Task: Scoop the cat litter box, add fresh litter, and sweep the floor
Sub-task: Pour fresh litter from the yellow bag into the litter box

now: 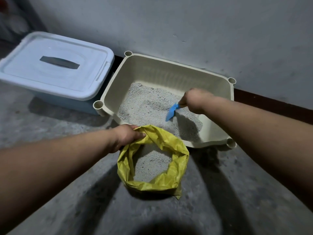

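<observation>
A cream litter box (pixel 169 68) stands on the floor against the wall, with grey litter (pixel 145 102) spread across its bottom. My right hand (pixel 196 100) reaches into the box and grips the handle of a blue scoop (pixel 171 111), whose blade points down into the litter. In front of the box sits a yellow bag (pixel 176 167), open at the top, with grey litter inside. My left hand (pixel 126 137) holds the bag's rim at its upper left and keeps the mouth open.
A light blue storage bin (pixel 55 65) with a closed lid and grey handle stands left of the litter box. The grey wall (pixel 186 28) runs behind both. A bare concrete floor (pixel 67 192) lies around the bag.
</observation>
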A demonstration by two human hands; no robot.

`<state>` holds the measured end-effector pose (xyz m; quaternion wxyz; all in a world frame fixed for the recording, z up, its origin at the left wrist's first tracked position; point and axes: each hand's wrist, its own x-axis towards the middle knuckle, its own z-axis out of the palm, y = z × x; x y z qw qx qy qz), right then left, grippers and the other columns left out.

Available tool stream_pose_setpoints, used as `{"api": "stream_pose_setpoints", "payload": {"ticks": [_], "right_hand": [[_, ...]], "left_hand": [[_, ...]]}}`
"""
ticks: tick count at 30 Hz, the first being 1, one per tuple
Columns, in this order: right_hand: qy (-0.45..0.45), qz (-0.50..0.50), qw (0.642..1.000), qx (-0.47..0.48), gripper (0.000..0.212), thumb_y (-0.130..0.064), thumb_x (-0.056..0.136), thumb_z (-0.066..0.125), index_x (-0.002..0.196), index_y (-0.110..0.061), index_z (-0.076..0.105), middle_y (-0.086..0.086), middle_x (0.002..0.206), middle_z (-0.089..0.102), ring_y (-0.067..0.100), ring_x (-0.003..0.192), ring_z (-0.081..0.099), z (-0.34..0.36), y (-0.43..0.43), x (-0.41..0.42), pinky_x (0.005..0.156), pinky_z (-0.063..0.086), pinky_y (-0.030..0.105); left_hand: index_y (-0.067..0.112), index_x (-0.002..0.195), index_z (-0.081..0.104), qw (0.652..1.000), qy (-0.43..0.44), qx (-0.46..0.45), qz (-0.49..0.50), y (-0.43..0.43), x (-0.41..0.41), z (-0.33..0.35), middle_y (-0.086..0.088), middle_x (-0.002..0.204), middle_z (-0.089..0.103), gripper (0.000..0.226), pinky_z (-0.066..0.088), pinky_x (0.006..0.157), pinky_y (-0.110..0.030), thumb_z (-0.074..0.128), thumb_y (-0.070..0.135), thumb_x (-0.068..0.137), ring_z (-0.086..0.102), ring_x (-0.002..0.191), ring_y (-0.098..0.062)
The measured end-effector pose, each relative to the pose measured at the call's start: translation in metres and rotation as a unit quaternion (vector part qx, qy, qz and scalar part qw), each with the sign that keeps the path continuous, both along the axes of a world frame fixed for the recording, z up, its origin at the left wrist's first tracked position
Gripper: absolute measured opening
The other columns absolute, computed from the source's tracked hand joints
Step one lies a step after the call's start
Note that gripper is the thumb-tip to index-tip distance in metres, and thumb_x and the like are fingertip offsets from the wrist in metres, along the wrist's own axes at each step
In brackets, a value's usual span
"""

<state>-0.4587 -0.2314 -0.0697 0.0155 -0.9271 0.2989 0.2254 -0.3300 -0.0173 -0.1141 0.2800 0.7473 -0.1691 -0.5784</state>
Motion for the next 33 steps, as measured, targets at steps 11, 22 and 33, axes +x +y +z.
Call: {"api": "stream_pose_setpoints", "payload": {"ticks": [11,22,33], "right_hand": [[0.046,-0.031,0.997,-0.054,0.033,-0.013,0.091,0.052,0.120,-0.026,0.064,0.002,0.106,0.062,0.022,0.086,0.057,0.014,-0.021,-0.007,0.066,0.043,0.029],[-0.120,-0.109,0.977,0.141,0.040,-0.005,0.096,0.042,0.129,-0.021,0.059,0.004,0.130,0.057,0.018,0.106,0.056,-0.005,0.009,0.055,0.094,0.042,0.027],[0.169,-0.092,0.973,-0.130,0.055,-0.046,0.078,0.073,0.117,-0.011,0.058,0.006,0.116,0.060,0.030,0.102,0.059,0.029,-0.048,0.005,0.085,0.048,0.040]], "left_hand": [[0.013,0.106,0.066,1.000,0.002,0.011,0.007,-0.003,0.001,-0.003,-0.011,0.097,0.070,0.020,0.054,0.087,-0.039,0.065,0.018,0.087,0.066,0.090,-0.029],[0.013,0.118,0.063,0.999,0.017,0.024,0.022,-0.002,0.006,-0.007,-0.012,0.107,0.070,0.035,0.052,0.092,-0.041,0.069,0.019,0.084,0.066,0.100,-0.030],[0.013,0.090,0.067,1.000,0.025,0.007,0.015,-0.006,0.001,-0.002,-0.010,0.083,0.071,0.005,0.058,0.063,-0.029,0.062,0.014,0.089,0.066,0.065,-0.020]]}}
